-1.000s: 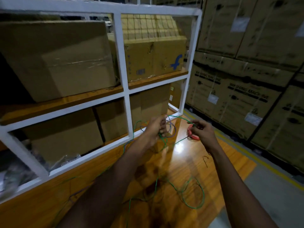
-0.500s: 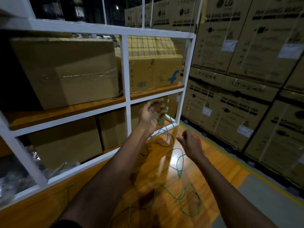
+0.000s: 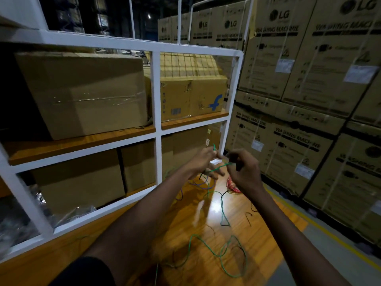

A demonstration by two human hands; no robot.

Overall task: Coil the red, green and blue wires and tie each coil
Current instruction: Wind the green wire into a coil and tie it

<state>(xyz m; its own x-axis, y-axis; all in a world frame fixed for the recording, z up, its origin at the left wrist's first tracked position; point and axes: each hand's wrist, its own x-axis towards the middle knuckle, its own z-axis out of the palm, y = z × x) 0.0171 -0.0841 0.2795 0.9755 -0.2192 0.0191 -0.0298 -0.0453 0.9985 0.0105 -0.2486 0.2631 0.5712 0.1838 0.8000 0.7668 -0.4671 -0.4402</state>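
Both hands meet above the wooden table point(image 3: 268, 230) at centre frame. My left hand point(image 3: 203, 162) pinches the green wire point(image 3: 222, 205), whose end sticks up above the fingers. My right hand point(image 3: 244, 172) grips the same wire a short way along, so a short stretch runs taut between them. From there the green wire drops to the table and lies in loose loops near the front. A red coil point(image 3: 232, 185) lies on the table under my right hand. A blue-purple wire point(image 3: 203, 183) curls below my left hand.
A white metal rack point(image 3: 157, 120) with cardboard boxes point(image 3: 86, 93) fills the left. Stacked washing-machine cartons point(image 3: 299, 141) line the right, beyond a grey floor strip with a yellow line point(image 3: 329, 234). A few short dark wire pieces point(image 3: 248, 218) lie on the table.
My left hand has come down from its raised position and my right hand has risen to meet it. The green wire is now held short between both hands. The camera tilted upward.
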